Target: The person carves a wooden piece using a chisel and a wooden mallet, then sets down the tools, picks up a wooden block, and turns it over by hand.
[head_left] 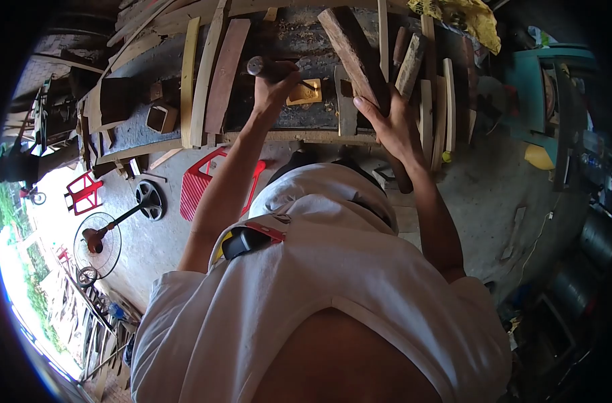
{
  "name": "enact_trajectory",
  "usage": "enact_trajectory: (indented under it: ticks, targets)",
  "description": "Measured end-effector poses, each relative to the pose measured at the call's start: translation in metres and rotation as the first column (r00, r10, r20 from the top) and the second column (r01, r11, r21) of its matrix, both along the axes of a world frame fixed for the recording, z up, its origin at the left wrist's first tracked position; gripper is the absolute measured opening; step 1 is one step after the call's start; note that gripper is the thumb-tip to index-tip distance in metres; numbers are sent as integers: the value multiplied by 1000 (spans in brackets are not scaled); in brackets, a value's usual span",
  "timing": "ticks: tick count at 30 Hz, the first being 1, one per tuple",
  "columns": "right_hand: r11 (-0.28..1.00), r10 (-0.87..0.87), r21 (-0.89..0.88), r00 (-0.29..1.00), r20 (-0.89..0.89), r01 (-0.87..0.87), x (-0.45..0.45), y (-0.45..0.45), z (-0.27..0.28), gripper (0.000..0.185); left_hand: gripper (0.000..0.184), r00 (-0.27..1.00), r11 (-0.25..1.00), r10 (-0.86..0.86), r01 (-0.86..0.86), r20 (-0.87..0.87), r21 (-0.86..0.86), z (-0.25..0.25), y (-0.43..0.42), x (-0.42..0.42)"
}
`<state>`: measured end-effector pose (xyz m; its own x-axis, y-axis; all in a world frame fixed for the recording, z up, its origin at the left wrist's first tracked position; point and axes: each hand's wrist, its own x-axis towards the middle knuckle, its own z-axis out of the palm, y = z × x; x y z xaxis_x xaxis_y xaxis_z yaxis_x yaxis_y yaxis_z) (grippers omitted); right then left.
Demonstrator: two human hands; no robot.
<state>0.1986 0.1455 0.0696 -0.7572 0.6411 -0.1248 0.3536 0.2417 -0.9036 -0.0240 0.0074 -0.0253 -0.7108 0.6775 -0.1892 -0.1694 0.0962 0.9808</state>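
My left hand (275, 86) is closed around a dark tool handle (264, 68), whose thick round end sticks out at the left. Just right of that hand lies a small yellow block (305, 92) with a hollow in it, on the dark workbench (286, 40); the tool's thin tip reaches over the block. My right hand (391, 125) grips the lower part of a long rough wooden piece (355, 59), which slants up and to the left. Its thumb lies across the near side of the wood.
Wooden strips (228, 77) lie left of the hands, and others (449, 104) lie right. A small hollow wooden box (161, 119) is at the bench's left. Below stand a red stool (199, 187) and a fan (97, 240). A teal cabinet (524, 87) is at the right.
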Motion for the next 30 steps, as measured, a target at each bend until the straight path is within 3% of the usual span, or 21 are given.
enact_trajectory:
  ticks: [3,9,12,14,16,19,20,22,23,24,26,27,28,30]
  targets:
    - [1000,-2,1,994,108,2,0,-2,8,58,16,998,1000,7,-7,-62,-5,-6,4,10]
    - [1000,20,26,992,-128,-17,-17,-17,52,56,11,981,994,74,-87,-180,-68,-5,14,32]
    - [940,95,342,965,-245,-6,-29,-23,49,52,27,913,996,90,-89,-398,22,-2,23,44]
    - [844,171,479,968,186,-241,-30,-17,27,53,43,892,995,69,-93,-446,-33,-12,28,48]
    - [843,187,479,968,167,-245,-33,-11,29,56,42,942,989,138,-117,-307,88,-7,30,47]
    - [886,150,450,987,-51,-112,-29,-18,38,56,40,913,995,80,-97,-401,-24,5,28,50]
    - [885,155,451,987,-50,-117,-30,-20,36,56,40,913,994,85,-102,-400,-23,0,28,52]
    - [863,164,455,974,158,-219,-31,-21,30,56,39,780,1000,2,0,-625,3,-5,31,53]
    - [843,160,481,966,206,-242,-32,-17,32,57,38,756,998,-33,-6,-654,-58,-6,32,54]
    - [840,155,488,967,200,-236,-33,-12,31,57,38,751,999,-31,-3,-660,-51,-5,35,51]
    - [946,148,275,984,96,-170,-30,-5,26,57,29,913,998,39,-56,-407,-28,-2,31,43]
    - [970,128,199,988,84,-143,-26,-4,27,59,19,957,996,-56,32,-285,-88,0,24,31]
    - [969,128,199,988,84,-143,-21,-2,27,59,14,987,1000,4,0,-158,25,-3,20,25]
    - [997,46,64,999,-16,-45,-11,-1,21,61,16,985,999,-26,33,-173,42,0,10,11]
